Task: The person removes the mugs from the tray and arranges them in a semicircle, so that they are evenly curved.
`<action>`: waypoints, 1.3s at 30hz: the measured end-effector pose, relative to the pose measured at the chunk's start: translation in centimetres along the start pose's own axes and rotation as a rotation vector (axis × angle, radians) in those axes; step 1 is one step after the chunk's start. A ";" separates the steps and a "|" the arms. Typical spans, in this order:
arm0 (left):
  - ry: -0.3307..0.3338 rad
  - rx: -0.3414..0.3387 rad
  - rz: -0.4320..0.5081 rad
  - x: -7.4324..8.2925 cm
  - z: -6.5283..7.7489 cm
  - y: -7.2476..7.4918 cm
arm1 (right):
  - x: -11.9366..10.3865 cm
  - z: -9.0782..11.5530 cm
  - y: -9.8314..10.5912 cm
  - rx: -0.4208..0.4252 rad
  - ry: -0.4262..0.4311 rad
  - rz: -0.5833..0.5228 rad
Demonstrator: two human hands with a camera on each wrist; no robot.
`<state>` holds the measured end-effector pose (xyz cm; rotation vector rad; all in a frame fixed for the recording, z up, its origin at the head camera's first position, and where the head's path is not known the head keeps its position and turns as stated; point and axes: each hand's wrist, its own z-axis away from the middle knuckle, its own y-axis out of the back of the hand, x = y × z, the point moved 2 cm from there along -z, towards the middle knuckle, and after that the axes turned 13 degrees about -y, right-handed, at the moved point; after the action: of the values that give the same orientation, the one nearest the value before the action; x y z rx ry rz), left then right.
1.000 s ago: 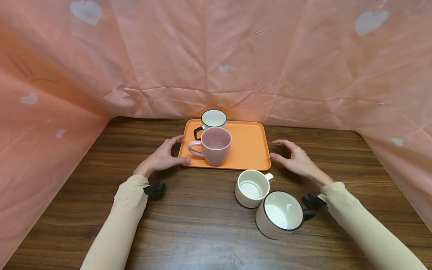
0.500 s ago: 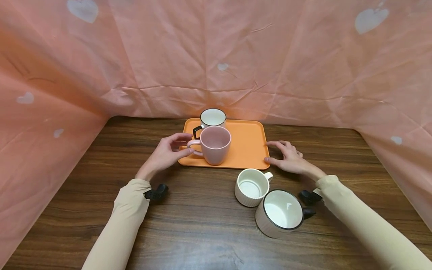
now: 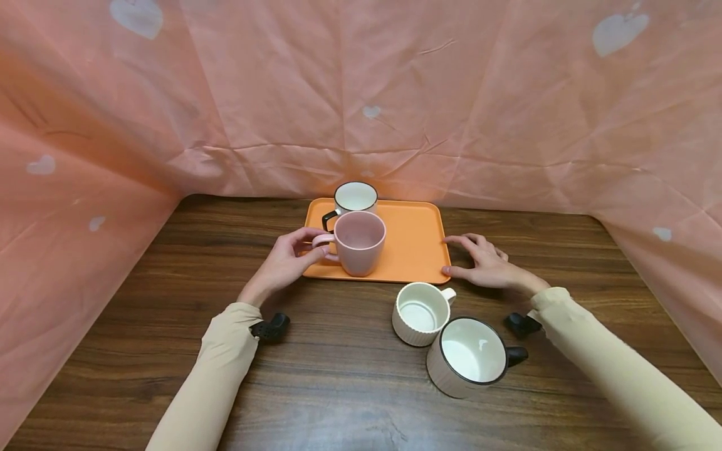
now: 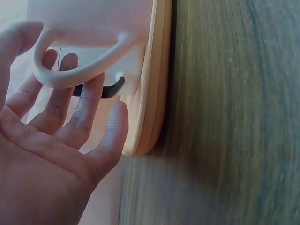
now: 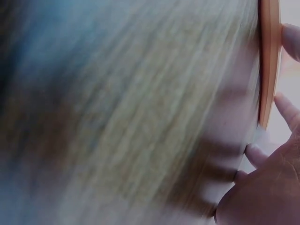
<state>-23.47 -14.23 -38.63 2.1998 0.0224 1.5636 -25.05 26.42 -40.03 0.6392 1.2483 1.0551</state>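
My left hand (image 3: 284, 260) is at the handle of a pink mug (image 3: 361, 250) that stands on an orange tray (image 3: 414, 241). In the left wrist view, the spread fingers (image 4: 82, 110) reach behind the handle (image 4: 75, 75), and the thumb lies close to the handle's other side. Behind the pink mug stands a white mug (image 3: 356, 196) with a black rim and black handle, partly hidden. My right hand (image 3: 487, 263) touches the tray's right edge with thumb and index fingertips. The right wrist view shows these fingertips at the tray rim (image 5: 269, 65).
In front of the tray stands a small ribbed white cup (image 3: 414, 326), its handle toward the back right. Close beside it is a larger white mug (image 3: 457, 376) with a black rim and black handle. The dark wooden table (image 3: 316, 376) meets a pink cloth (image 3: 271, 169) at the back.
My left hand has moved right from the tray's left edge to the pink mug's handle. My right hand has come left to the tray's right edge. The mugs and tray look unmoved.
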 end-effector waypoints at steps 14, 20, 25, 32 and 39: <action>-0.011 0.099 0.144 -0.7 -0.6 -1.4 | 0.3 -0.1 -0.2 -0.003 0.024 -0.014; 0.003 0.113 0.230 -0.6 -0.9 -2.3 | 0.5 -0.2 -0.3 0.010 0.030 -0.021; -0.010 0.116 0.249 -0.4 -1.0 -2.7 | 0.6 -0.2 -0.4 0.020 0.037 -0.035; -0.053 0.140 0.275 -0.3 -1.1 -3.1 | 0.6 -0.2 -0.3 0.003 0.016 -0.019; -0.071 0.196 0.243 -0.2 -1.2 -3.6 | 0.6 -0.1 -0.2 0.004 0.020 -0.025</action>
<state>-23.76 -10.60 -39.75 2.4885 -0.1223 1.6704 -25.09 26.84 -40.50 0.6161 1.2734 1.0408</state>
